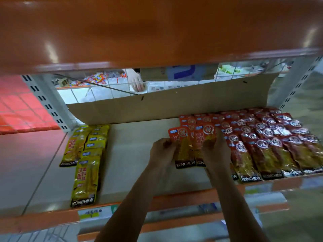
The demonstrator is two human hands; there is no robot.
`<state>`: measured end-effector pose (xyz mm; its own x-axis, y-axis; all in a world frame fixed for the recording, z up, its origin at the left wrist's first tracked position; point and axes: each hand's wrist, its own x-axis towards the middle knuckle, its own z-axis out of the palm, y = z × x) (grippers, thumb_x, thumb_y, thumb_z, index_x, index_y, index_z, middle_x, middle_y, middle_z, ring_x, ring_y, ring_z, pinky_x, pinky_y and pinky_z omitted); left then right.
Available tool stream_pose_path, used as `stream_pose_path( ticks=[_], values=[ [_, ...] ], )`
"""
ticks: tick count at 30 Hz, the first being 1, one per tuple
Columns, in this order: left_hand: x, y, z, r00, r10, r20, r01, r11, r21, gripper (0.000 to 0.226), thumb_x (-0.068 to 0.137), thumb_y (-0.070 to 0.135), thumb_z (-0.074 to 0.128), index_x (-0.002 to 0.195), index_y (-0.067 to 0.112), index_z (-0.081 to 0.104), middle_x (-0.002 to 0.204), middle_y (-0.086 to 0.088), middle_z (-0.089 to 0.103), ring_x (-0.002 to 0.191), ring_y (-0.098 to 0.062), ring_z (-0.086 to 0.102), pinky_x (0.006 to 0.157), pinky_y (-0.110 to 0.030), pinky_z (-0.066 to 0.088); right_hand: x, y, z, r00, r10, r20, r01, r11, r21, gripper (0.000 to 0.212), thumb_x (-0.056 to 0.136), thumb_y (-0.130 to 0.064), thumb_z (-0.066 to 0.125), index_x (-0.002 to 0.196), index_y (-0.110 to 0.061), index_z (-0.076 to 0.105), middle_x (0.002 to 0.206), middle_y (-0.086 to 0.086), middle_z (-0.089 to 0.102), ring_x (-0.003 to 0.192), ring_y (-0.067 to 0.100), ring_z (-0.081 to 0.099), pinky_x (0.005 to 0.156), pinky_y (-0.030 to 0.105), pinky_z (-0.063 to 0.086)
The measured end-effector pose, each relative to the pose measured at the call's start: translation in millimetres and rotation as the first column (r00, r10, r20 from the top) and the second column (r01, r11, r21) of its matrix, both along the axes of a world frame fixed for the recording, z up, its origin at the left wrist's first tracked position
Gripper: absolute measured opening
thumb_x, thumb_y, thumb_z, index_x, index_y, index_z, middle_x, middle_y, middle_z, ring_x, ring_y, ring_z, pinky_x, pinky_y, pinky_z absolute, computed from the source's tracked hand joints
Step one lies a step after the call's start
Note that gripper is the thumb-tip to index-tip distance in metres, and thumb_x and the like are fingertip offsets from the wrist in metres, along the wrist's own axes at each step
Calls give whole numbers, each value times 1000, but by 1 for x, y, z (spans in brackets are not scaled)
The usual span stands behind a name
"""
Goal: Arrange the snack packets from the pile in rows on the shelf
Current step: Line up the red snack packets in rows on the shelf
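Note:
Two orange-red snack packets lie side by side on the pale shelf (136,154), just left of the finished rows. My left hand (163,151) grips the left orange packet (183,149) along its left edge. My right hand (215,151) lies over the right orange packet (203,137) with its fingers bent on it. Rows of dark red packets (265,145) overlap across the shelf's right side. Behind my hands more orange packets (192,120) form a row. Yellow packets (87,154) lie in a loose column at the left.
A cardboard sheet (174,105) stands along the shelf's back. An orange shelf board (157,28) hangs close overhead. Through the wire mesh behind, another person's hand (138,82) rests on goods. The orange front rail (174,201) carries price labels.

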<state>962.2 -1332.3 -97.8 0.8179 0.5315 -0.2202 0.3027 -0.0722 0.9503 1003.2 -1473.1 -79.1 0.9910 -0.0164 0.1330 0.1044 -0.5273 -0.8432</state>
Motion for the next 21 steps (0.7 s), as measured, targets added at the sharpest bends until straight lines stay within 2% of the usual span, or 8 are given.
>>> stream_pose_path(
  ticks=[3,4,6,10,14,17,21],
  values=[
    [3,-10,-3,999,-31,-41,33,998,62,14,89,34,64,79,24,67,79,7,71,70,-5,66,53,-14,47,8,-17,-2,998,-47,30,49,997,-57,60,88,-5,47,146,-12,35,94,10,62,79,21,53,67,27,35],
    [3,-13,-4,997,-37,-63,44,994,105,15,88,36,64,78,25,66,76,11,69,65,1,64,48,-9,41,9,-22,-2,999,-50,20,51,997,-57,59,88,-5,47,146,-11,35,100,13,62,84,25,56,69,29,37],
    [4,-18,-7,993,-53,-101,72,978,196,15,88,38,63,79,27,64,72,15,64,62,4,59,45,-8,37,10,-28,-2,998,-59,-10,59,997,-44,58,89,-6,47,145,-11,36,102,15,63,88,30,59,71,36,45],
    [5,-25,-9,991,-61,-121,96,946,309,12,88,35,63,92,24,66,86,10,67,74,-2,61,59,-16,45,7,-35,-3,997,-55,-44,56,998,20,57,88,-5,48,143,-14,34,102,15,64,87,32,62,77,47,53],
    [4,-34,-12,992,-46,-118,86,928,363,22,88,33,65,104,17,66,101,3,70,91,-12,66,81,-32,56,4,-37,-6,999,-18,-48,18,1000,-2,54,90,-6,49,141,-13,34,98,15,63,83,32,62,73,46,54],
    [4,-39,-14,994,-33,-106,73,911,405,23,87,35,65,102,17,65,101,2,71,90,-12,65,82,-33,56,3,-36,-8,1000,6,-27,-7,1000,-23,50,91,-6,50,139,-14,38,87,9,61,70,22,58,62,34,47],
    [4,-43,-14,994,-17,-107,68,866,496,30,87,40,66,104,16,66,101,2,71,90,-11,65,76,-23,49,1,-37,-9,999,45,-9,-45,999,-27,50,91,-6,52,138,-13,38,92,8,62,75,22,59,65,32,47]
  ],
)
